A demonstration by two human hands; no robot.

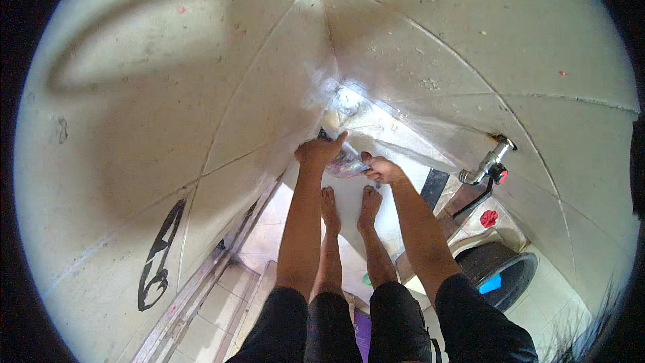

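Both my arms reach forward into the corner of a tiled space. Between my hands is a crumpled, see-through plastic bag point(346, 163) with some reddish and dark colour showing; its contents cannot be made out. My left hand point(320, 151) is closed on its upper left side, thumb pointing toward the corner. My right hand point(384, 169) pinches its right edge. Just beyond the left hand lies a small pale yellowish thing point(331, 121), its kind unclear. Bright light washes out the corner behind it.
My bare feet point(369, 202) stand on a white surface below the hands. At right a metal tap point(487, 167) with a red knob juts from the wall. Under it are a red flower-shaped thing point(488, 218) and a black tub point(527, 270) holding something blue point(490, 284). Tiled walls close in on both sides.
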